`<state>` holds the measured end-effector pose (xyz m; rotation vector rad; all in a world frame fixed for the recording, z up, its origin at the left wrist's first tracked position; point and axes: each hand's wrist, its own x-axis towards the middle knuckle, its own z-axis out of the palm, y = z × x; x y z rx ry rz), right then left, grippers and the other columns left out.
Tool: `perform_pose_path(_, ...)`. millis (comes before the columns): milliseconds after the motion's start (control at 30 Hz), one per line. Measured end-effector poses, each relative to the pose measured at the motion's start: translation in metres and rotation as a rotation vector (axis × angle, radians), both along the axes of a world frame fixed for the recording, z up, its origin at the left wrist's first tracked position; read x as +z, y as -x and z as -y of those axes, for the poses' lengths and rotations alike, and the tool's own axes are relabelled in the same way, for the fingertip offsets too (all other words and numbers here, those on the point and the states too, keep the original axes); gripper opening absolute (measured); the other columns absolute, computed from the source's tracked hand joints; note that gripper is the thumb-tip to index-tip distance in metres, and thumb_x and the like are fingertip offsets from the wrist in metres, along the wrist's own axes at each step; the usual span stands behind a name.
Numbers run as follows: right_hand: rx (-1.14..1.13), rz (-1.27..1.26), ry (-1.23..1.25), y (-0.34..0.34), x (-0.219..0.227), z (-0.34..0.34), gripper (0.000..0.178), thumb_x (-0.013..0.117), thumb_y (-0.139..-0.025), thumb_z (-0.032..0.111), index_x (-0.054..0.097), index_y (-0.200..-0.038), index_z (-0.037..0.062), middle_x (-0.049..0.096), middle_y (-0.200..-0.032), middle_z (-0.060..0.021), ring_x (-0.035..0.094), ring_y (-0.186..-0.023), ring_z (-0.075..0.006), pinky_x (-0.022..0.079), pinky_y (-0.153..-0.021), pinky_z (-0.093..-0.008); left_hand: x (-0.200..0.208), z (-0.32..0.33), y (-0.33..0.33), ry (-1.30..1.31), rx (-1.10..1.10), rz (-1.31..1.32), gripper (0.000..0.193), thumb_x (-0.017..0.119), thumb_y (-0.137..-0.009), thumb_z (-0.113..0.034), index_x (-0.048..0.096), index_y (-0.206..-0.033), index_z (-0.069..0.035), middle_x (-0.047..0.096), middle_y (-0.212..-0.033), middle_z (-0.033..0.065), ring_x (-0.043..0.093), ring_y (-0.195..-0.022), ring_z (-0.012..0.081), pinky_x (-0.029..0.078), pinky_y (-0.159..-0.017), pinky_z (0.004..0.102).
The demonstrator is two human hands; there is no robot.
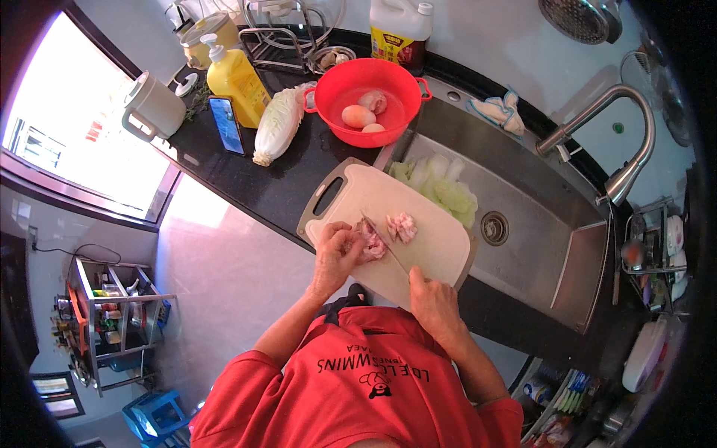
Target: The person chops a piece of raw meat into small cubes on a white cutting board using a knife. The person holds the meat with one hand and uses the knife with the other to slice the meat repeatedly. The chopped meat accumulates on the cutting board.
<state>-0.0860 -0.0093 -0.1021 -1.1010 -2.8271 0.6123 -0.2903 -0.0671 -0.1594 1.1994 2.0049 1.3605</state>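
Note:
On a pale cutting board [418, 261], my left hand [336, 254] presses a piece of raw pink meat [371, 243] with bent fingers. My right hand [435, 301] grips the handle of a kitchen knife [393, 254], whose blade slants across the board and meets the meat's right side. A small heap of cut meat [402, 227] lies just beyond the blade, apart from the held piece. The board rests partly on the dark counter and partly over the sink's left end. The knife's handle is mostly hidden in my fist.
Left of the steel sink [523, 201] stands a red colander [351, 134] with eggs and a pinkish lump. Green leaves [441, 187] lie in the sink. A napa cabbage [278, 127], a phone [226, 125] and a yellow pump bottle [237, 86] line the counter. The faucet [631, 160] arches at right.

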Motion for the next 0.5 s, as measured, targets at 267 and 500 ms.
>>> perform_pose_path(267,0.092,0.061,-0.221,0.003,-0.006,0.002,0.01,0.053,-0.086,0.011,0.045,-0.086,0.0044,0.061,-0.064,-0.0118,0.066,-0.054,-0.0269,0.054,-0.045,-0.0362,-0.022,-0.01,-0.001,-0.168,-0.121,-0.291,0.03,0.056,-0.069,0.005,0.063,-0.098,0.0,0.054,-0.118,0.0158,0.054,-0.106,0.0325,0.046,-0.09,0.0398)
perform_pose_path(500,0.143,0.099,-0.193,0.009,0.0,-0.012,0.012,0.055,-0.084,0.009,0.044,-0.084,0.005,0.061,-0.063,-0.0112,0.066,-0.055,-0.0265,0.054,-0.045,-0.036,-0.016,-0.012,-0.007,-0.102,-0.104,-0.307,0.036,0.051,-0.066,0.006,0.064,-0.098,-0.003,0.052,-0.119,0.0155,0.05,-0.109,0.0355,0.046,-0.09,0.0417)
